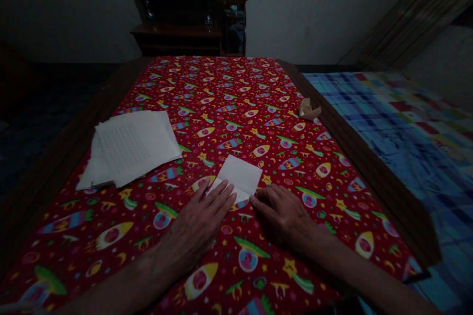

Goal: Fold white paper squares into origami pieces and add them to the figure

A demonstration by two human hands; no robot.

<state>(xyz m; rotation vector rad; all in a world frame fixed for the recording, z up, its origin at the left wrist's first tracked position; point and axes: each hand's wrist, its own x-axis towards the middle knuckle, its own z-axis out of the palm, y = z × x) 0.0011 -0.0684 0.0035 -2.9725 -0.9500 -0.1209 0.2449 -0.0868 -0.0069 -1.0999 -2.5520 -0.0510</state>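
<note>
"One small folded white paper sheet (243, 171): where?"

"Mid-width, twd near edge of the brown wooden table (373, 182). L hand (207, 211) spread flat on it, not gripping; R hand (283, 210) curled at its near-rt corner, can't tell if pinching."

"Risk?"

"Prob. skewed crease if L slips; red rocket-print cloth (236, 98) could ruck underneath."

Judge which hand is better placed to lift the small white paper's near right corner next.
The right hand, probably: its fingertips are at that corner of the paper, while the left hand lies over the near left side.
</note>
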